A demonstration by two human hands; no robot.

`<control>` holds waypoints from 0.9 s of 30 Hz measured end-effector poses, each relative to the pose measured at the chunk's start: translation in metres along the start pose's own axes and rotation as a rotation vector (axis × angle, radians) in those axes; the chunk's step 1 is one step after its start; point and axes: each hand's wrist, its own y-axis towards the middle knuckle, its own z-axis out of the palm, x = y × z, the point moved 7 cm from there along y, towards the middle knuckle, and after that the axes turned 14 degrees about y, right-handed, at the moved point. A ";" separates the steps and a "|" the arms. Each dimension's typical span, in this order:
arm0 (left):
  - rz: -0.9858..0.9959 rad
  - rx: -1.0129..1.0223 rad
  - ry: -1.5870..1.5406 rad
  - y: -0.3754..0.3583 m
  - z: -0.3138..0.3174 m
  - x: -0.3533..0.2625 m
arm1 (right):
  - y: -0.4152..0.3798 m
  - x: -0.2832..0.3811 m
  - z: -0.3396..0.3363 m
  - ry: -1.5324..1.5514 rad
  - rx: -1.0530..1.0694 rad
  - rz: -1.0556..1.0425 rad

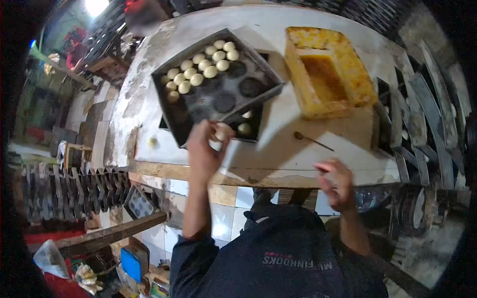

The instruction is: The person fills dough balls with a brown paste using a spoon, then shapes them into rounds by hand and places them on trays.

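My left hand is closed around a pale dough ball, just over the near edge of a dark metal tray. Rows of pale round dough balls fill the far left part of that tray; dark round marks show on its bare surface. Another tray lies partly hidden beneath it, with a ball or two visible inside. My right hand hovers at the table's front edge, fingers bent and apart, with nothing visible in it. Closest to it lies a small spoon.
A yellow, greasy rectangular container with brownish contents stands on the worn white table. Dark metal trays stand stacked at the right. More trays are piled at left below table height. A small pale lump lies at the table's left.
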 end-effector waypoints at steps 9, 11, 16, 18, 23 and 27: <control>0.215 0.320 -0.934 -0.085 0.082 -0.251 | -0.069 0.025 -0.088 0.157 -0.290 -0.080; 0.166 0.221 -0.916 -0.096 0.095 -0.275 | -0.084 0.043 -0.105 -0.048 -0.212 -0.133; 0.233 0.189 -0.645 -0.130 0.107 -0.330 | -0.123 0.038 -0.153 0.172 -0.383 -0.032; 0.194 0.136 -0.880 -0.143 0.115 -0.353 | -0.131 0.038 -0.161 0.056 -0.490 -0.077; 0.106 0.449 -1.051 -0.127 0.143 -0.348 | -0.111 -0.024 -0.145 0.043 -0.535 -0.072; -0.495 0.636 -1.127 -0.116 0.166 -0.289 | -0.062 -0.071 -0.123 -0.011 -0.402 -0.012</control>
